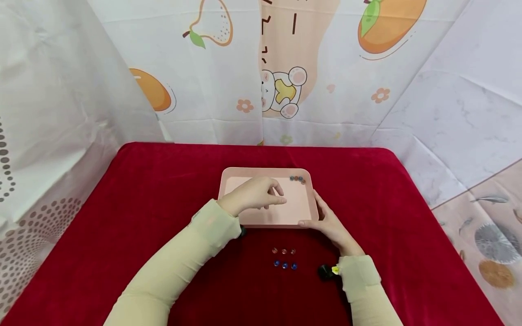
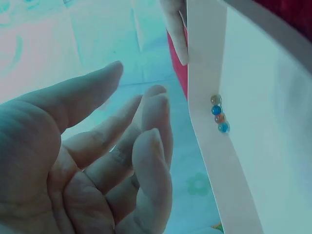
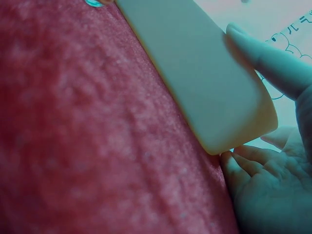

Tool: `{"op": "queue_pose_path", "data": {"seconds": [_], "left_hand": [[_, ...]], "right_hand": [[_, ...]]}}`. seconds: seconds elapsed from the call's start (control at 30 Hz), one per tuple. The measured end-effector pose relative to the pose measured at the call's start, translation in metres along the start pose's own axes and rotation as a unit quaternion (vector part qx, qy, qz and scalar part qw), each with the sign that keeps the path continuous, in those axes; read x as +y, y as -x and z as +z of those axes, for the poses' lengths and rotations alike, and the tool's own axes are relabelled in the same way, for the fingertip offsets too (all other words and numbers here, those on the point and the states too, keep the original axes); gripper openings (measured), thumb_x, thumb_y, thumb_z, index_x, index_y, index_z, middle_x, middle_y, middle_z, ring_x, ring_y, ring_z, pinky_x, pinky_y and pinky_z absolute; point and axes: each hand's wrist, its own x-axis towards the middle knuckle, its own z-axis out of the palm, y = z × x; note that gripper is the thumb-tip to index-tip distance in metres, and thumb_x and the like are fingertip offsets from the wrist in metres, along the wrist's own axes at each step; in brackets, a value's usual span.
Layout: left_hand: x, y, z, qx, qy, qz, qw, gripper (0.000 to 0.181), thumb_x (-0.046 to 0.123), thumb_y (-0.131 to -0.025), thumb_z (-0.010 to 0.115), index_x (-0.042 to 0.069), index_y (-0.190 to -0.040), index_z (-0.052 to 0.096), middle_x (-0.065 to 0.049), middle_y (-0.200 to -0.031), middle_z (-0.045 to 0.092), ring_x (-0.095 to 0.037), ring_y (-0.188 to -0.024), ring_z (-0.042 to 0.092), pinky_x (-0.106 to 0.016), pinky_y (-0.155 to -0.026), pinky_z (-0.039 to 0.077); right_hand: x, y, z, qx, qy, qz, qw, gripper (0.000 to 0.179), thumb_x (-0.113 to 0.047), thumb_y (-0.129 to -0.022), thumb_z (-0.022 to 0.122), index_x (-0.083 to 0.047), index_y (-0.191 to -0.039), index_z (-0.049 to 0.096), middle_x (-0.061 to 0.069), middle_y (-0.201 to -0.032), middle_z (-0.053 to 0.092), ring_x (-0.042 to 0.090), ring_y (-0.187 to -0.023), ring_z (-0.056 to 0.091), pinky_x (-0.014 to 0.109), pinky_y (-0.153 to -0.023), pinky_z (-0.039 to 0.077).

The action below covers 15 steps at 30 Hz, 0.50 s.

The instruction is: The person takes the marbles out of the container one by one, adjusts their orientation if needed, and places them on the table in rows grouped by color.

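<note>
A shallow pink tray [image 1: 295,203] lies on the red cloth. Over its left half hovers my left hand [image 1: 256,194], fingers loosely bent and thumb apart; in the left wrist view nothing lies between the fingers [image 2: 153,146] and thumb. My right hand [image 1: 328,222] grips the tray's near right corner, thumb on the front wall and the other fingers along the right side. Several small glass marbles [image 2: 219,118] sit in a short line in the tray's far right corner. In front of the tray, three clear reddish marbles [image 1: 284,251] form a row above three blue marbles [image 1: 285,266].
Red velvet cloth [image 1: 163,190] covers the table. A white curtain printed with fruit [image 1: 228,90] hangs behind the far edge, with more sheets at both sides. A small black device [image 1: 325,272] shows by the right wrist.
</note>
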Motion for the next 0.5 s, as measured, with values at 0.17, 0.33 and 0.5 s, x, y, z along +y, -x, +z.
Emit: {"op": "queue_pose_path", "data": {"seconds": [0.17, 0.33, 0.5], "left_hand": [[0.002, -0.026, -0.007, 0.003, 0.024, -0.029, 0.9993, 0.033, 0.03, -0.094, 0.069, 0.01, -0.119, 0.067, -0.011, -0.104, 0.072, -0.033, -0.089, 0.07, -0.026, -0.06, 0.054], [0.004, -0.048, -0.003, 0.028, 0.034, -0.03, 0.9985, 0.036, 0.024, -0.091, 0.073, 0.009, -0.122, 0.065, -0.006, -0.101, 0.072, -0.031, -0.093, 0.071, -0.026, -0.061, 0.055], [0.006, -0.067, 0.007, 0.062, -0.011, -0.024, 0.9977, 0.038, 0.024, -0.089, 0.074, 0.011, -0.124, 0.066, -0.003, -0.103, 0.071, -0.02, -0.091, 0.069, -0.028, -0.074, 0.055]], "right_hand": [[0.0, 0.001, 0.001, 0.006, 0.005, 0.006, 1.0, 0.104, -0.011, -0.085, 0.076, -0.025, -0.161, 0.006, 0.009, -0.163, 0.024, 0.031, -0.134, 0.041, 0.016, -0.096, 0.042], [0.001, 0.001, 0.0, 0.006, -0.002, 0.005, 1.0, 0.102, -0.009, -0.086, 0.075, -0.026, -0.16, 0.007, 0.008, -0.163, 0.024, 0.032, -0.135, 0.041, 0.016, -0.096, 0.042], [0.0, 0.0, -0.001, -0.001, 0.0, 0.002, 1.0, 0.103, -0.011, -0.086, 0.076, -0.027, -0.16, 0.007, 0.007, -0.163, 0.023, 0.032, -0.137, 0.039, 0.016, -0.098, 0.041]]}}
